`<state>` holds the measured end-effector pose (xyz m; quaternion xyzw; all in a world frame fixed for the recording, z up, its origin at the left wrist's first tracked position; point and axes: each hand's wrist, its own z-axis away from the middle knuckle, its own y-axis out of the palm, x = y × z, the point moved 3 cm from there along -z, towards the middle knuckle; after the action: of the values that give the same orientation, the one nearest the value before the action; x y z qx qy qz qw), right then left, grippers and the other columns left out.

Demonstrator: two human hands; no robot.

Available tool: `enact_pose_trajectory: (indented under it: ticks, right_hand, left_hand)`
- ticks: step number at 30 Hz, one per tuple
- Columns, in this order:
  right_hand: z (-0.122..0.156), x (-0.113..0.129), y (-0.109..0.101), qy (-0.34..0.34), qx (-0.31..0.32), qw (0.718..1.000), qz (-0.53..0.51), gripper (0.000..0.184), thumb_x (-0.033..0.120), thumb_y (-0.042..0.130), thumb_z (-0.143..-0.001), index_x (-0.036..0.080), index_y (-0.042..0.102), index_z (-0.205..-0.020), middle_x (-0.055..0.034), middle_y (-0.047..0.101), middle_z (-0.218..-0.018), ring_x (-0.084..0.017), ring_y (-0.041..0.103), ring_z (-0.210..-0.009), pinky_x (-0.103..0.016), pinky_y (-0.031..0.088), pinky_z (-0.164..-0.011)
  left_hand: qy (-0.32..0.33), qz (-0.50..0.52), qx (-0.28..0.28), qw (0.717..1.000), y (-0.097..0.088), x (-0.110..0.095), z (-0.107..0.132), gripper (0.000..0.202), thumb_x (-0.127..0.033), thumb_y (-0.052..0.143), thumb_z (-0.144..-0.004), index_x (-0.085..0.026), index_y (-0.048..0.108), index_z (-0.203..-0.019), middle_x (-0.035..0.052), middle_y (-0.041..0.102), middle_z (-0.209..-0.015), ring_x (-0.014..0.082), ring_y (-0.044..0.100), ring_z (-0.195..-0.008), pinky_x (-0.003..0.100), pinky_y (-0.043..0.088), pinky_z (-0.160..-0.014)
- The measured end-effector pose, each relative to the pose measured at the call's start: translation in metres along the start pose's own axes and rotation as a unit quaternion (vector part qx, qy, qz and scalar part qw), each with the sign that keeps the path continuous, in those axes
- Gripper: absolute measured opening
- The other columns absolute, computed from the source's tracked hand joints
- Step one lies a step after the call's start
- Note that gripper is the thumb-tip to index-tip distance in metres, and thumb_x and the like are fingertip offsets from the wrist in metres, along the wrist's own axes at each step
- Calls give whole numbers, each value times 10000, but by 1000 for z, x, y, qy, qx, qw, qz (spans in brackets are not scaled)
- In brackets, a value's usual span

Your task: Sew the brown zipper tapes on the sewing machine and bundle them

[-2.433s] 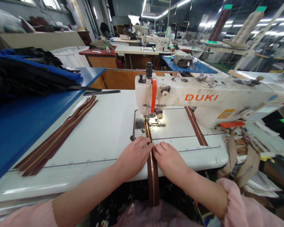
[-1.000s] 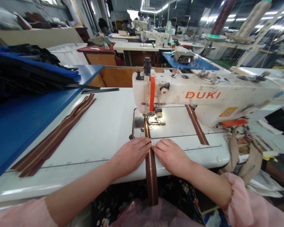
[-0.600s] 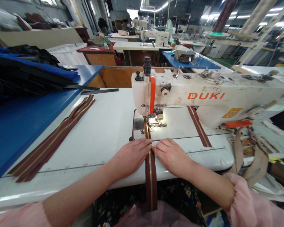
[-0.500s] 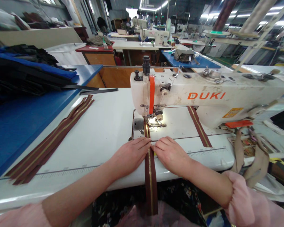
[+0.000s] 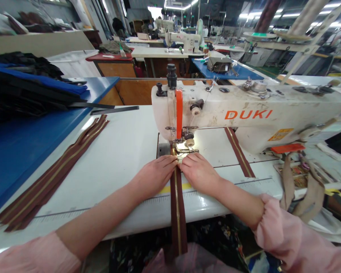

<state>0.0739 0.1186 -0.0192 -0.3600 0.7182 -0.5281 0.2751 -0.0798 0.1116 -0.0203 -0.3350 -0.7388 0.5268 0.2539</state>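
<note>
The zipper [image 5: 177, 212] lies between the two hands, and its long axis is almost straight away from the person, from the lap to the sewing machine [image 5: 204, 108]. Its far part goes to the place under the needle, where the small details are hard to see; its near end hangs over the front edge of the bench [image 5: 125, 151].

The left hand [image 5: 157, 172] comes from the left and grasps the zipper, with its bent fingertips lying over the strip. The right hand [image 5: 199, 170] grasps it too, at the right edge, directly opposite; the thumbs are mostly hidden. The fingertips of both hands almost meet, so neither hand is clearly nearer to the zipper. The needle is beyond them, just ahead, and the right hand is the nearer one to the metal guide [image 5: 189, 151].

Well apart on the left lies a pile of zippers [image 5: 57, 170], slanting; on the right, another strip [image 5: 240, 151] lies below the machine's arm.
</note>
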Motion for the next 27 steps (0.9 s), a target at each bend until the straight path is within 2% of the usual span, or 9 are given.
enact_pose_trajectory:
  ticks: [4,10,15,18,27]
  right_hand:
    - [-7,-6,3,15,2,1000,1,117,146,504,-895,135,618,-872,-63,594,-858,-218,483,-901,-357,384,-824]
    - [-16,-11,5,39,-2,999,10,111,148,508,-892,137,614,-860,-65,594,-859,-228,490,-892,-356,386,-802]
    - [-18,-12,7,66,-4,998,10,140,133,506,-884,128,606,-982,-73,590,-906,-233,491,-887,-358,382,-786]
    - [-17,-12,9,79,-1,997,5,135,136,499,-888,134,604,-972,-70,585,-897,-229,490,-880,-352,380,-786]
    - [-12,-13,8,91,-27,995,-7,163,119,476,-889,136,629,-942,-66,575,-839,-225,483,-858,-345,388,-773]
  left_hand:
    - [-9,-12,0,1000,0,4,-5,289,-165,395,-929,-84,613,-1101,127,644,-1150,223,581,-1102,380,512,-959]
    - [-22,-16,-42,999,6,7,-5,310,-161,375,-941,-27,596,-1112,143,658,-1128,227,595,-1075,374,515,-955]
    - [9,-47,-62,997,2,5,-5,326,-145,351,-940,-9,617,-1070,156,679,-1060,238,615,-1020,395,528,-929]
    - [26,-69,-58,996,0,3,-6,331,-146,341,-944,-24,631,-1046,149,684,-1049,239,621,-1007,398,530,-920]
    - [2,-15,-64,998,3,4,-3,331,-161,339,-955,-22,620,-1061,160,670,-1090,230,604,-1041,395,535,-917]
